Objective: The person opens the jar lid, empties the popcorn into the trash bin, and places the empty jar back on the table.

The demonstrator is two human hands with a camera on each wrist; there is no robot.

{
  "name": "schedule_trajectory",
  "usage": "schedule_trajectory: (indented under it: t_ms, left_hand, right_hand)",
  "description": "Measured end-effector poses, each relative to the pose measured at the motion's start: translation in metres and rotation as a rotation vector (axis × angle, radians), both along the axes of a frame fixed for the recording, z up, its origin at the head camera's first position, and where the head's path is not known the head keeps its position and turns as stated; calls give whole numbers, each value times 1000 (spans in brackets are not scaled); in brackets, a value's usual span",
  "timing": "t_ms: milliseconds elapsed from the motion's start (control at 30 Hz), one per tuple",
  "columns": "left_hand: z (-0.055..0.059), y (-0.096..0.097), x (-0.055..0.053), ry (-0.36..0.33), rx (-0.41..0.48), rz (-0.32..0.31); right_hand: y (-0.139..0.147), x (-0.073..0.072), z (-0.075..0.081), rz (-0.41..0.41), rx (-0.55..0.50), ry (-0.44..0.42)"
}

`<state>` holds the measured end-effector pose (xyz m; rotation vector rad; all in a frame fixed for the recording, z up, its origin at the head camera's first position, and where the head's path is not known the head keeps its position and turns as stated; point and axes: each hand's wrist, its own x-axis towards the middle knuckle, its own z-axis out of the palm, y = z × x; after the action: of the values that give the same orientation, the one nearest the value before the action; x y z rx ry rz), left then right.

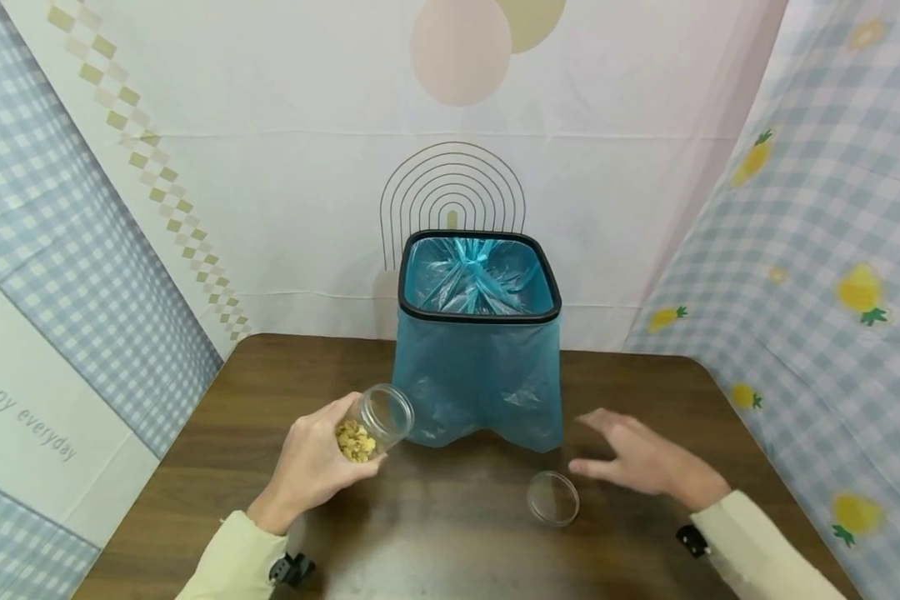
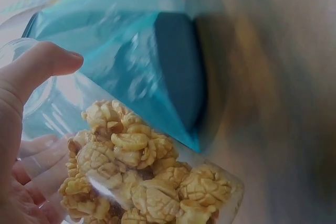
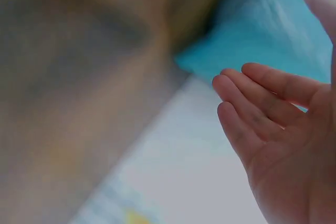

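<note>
Sleeves: pale yellow cuffs at the lower corners, the left sleeve (image 1: 232, 554) and right sleeve (image 1: 757, 542) each beside a small black device.
Left hand (image 1: 311, 467): thumb and fingers gripped a clear jar (image 1: 390, 414) around its side.
Jar's pose: tilted, its mouth aimed up and rightward, with popcorn-like pieces (image 1: 355, 442) heaped toward the base.
Lid (image 1: 553, 498): clear and round, lying flat on the table (image 1: 450, 546), near the right thumb.
Right hand (image 1: 641, 457): fingers extended, thumb spread apart from them, beside the lid.
Table edges: slanting sides, rounded back corners; wood ran between the left hand and left edge, and a narrower strip between the right hand and right edge.
Left wrist view: the fingers showed through the jar wall, and each piece's knobbly surface stood out; a dark flat face also appeared under the bag's hem.
Right wrist view: the palm was visible, with the table's edge and a blurred bag corner beyond.
Blue bag (image 1: 480, 375): draped outside a black bin rim (image 1: 480, 317), knotted or bunched inside, standing between the hands and the back edge; whether it touched the jar could not be told.
White cloth (image 1: 300, 208): hung behind, beside gingham (image 1: 810, 250) printed with yellow fruit.
</note>
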<state>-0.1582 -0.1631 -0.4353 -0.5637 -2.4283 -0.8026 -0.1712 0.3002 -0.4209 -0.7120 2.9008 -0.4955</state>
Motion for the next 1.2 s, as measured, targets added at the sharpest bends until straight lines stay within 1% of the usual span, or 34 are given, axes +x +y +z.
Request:
schedule_trajectory:
  t_ms: [133,267,367,467,533,600,733,867,967,1033,1200]
  left_hand:
    - [17,-14,-10,0,22,22]
    - [41,-26,-23,-1,13,20]
    - [64,-32,-34,24,-26,17]
    - [88,-36,-43,78,-65,11]
    - [102,-36,-48,114,-84,3]
    - [115,-35,-53,127,-99,-5]
    - [137,-29,-64,111,-152,-4]
    - [156,-23,-76,97,-225,10]
    - [168,-21,-82,92,-276,17]
    - [173,-19,-86,81,-305,15]
    - [181,-14,-93,61,-380,11]
  right_hand:
    - [3,-17,48,-59,25,47]
    - [-5,-34,94,-95,24,85]
    - [-16,-45,120,-109,13,117]
    - [-29,-57,135,-90,23,165]
    - [-39,-66,140,-66,55,192]
    - [-49,-73,143,-37,85,212]
    - [-64,-84,144,2,129,226]
    - [-71,-92,143,10,149,220]
    - [-72,-96,142,4,144,210]
    - [-72,-97,141,2,146,208]
    - [-70,-99,136,16,180,208]
